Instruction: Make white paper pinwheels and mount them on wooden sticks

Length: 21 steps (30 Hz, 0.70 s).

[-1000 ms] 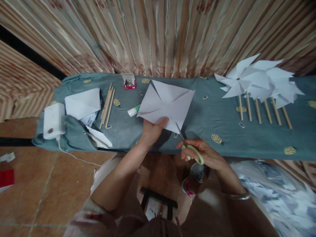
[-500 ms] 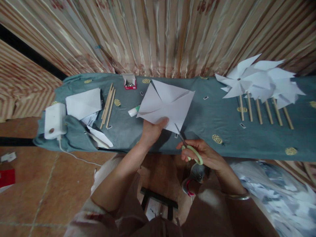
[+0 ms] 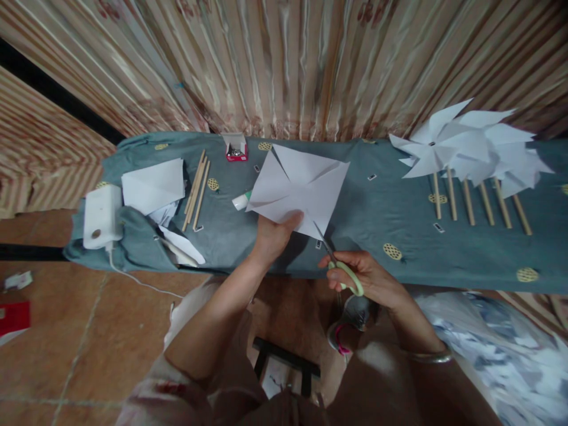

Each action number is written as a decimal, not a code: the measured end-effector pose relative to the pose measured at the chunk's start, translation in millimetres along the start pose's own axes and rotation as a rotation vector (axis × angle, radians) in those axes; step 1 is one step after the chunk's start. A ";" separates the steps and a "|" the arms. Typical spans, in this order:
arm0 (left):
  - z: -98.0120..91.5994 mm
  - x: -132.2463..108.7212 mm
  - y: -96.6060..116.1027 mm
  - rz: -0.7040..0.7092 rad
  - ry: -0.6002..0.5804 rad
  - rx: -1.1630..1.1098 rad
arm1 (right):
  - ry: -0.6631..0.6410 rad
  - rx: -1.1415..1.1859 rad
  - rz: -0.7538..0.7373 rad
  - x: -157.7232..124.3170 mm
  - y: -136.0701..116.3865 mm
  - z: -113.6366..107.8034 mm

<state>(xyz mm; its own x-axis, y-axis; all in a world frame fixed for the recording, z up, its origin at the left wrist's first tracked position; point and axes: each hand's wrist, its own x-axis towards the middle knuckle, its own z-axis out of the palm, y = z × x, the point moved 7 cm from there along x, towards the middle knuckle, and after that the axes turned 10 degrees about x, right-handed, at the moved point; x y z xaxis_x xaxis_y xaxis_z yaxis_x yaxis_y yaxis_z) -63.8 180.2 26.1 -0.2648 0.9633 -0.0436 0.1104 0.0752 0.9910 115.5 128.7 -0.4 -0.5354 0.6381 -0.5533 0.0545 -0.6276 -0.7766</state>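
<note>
Left hand (image 3: 271,238), thumb atop paper (image 3: 302,186); right hand (image 3: 370,277) around green-handled scissors (image 3: 341,267)

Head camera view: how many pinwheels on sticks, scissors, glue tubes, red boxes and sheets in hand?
Pinwheels on sticks: 6
Scissors: 1
Glue tube: 1
Red box: 1
Sheet in hand: 1
Total: 10
</note>
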 end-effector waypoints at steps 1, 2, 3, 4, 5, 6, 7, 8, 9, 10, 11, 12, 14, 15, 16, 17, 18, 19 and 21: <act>-0.3 0.1 0.6 0.001 -0.002 0.000 | -0.001 -0.004 -0.002 0.3 0.8 -0.3; -0.7 0.1 1.0 0.004 -0.001 0.001 | -0.001 -0.011 -0.007 0.6 1.3 -0.5; -1.0 0.2 1.2 0.007 0.000 0.001 | -0.001 -0.016 -0.014 0.9 1.5 -0.8; -1.2 0.2 0.8 0.009 0.000 0.002 | 0.000 -0.020 -0.023 1.2 1.5 -1.0; -1.0 0.1 0.0 0.007 -0.002 0.001 | 0.002 -0.021 -0.033 1.5 1.2 -1.0; -0.6 -0.1 -1.3 0.001 -0.006 -0.002 | 0.005 -0.019 -0.044 1.7 0.5 -1.0; 0.0 -0.4 -2.6 -0.006 -0.010 -0.009 | 0.008 -0.016 -0.052 1.9 -0.1 -0.8; 0.8 -0.8 -3.7 -0.013 -0.016 -0.016 | 0.012 -0.013 -0.056 2.0 -0.7 -0.6; 1.7 -1.3 -4.5 -0.019 -0.024 -0.023 | 0.017 -0.014 -0.059 2.0 -1.3 -0.4; 2.6 -1.8 -4.7 -0.021 -0.029 -0.029 | 0.023 -0.017 -0.060 2.0 -1.8 -0.3; 3.2 -2.3 -4.4 -0.021 -0.033 -0.033 | 0.027 -0.023 -0.061 1.9 -2.1 -0.2; 3.6 -2.6 -4.0 -0.021 -0.035 -0.033 | 0.029 -0.027 -0.061 1.9 -2.3 -0.1; 4.0 -3.0 -3.2 -0.026 -0.038 -0.027 | 0.031 -0.025 -0.058 2.0 -1.9 -0.3; 3.8 -3.0 -2.7 -0.028 -0.037 -0.025 | 0.031 -0.017 -0.053 2.1 -1.3 -0.5; 3.6 -2.9 -2.2 -0.027 -0.036 -0.025 | 0.032 -0.009 -0.046 2.3 -0.5 -0.8; 3.4 -2.8 -1.7 -0.025 -0.036 -0.028 | 0.034 -0.001 -0.040 2.6 0.2 -1.1; 3.4 -2.7 -1.3 -0.022 -0.038 -0.031 | 0.037 0.004 -0.033 2.8 0.8 -1.3; 3.4 -2.7 -1.2 -0.021 -0.040 -0.033 | 0.041 0.007 -0.026 3.0 1.3 -1.6; 3.5 -3.2 -1.8 -0.024 -0.040 -0.038 | 0.048 0.012 -0.020 3.2 1.4 -1.8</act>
<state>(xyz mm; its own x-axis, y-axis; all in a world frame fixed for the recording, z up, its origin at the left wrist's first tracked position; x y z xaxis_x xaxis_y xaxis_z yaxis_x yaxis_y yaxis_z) -59.8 177.9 24.1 -0.2286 0.9708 -0.0720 0.0678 0.0897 0.9937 115.3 130.7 -3.7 -0.4950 0.6711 -0.5519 0.0340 -0.6197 -0.7841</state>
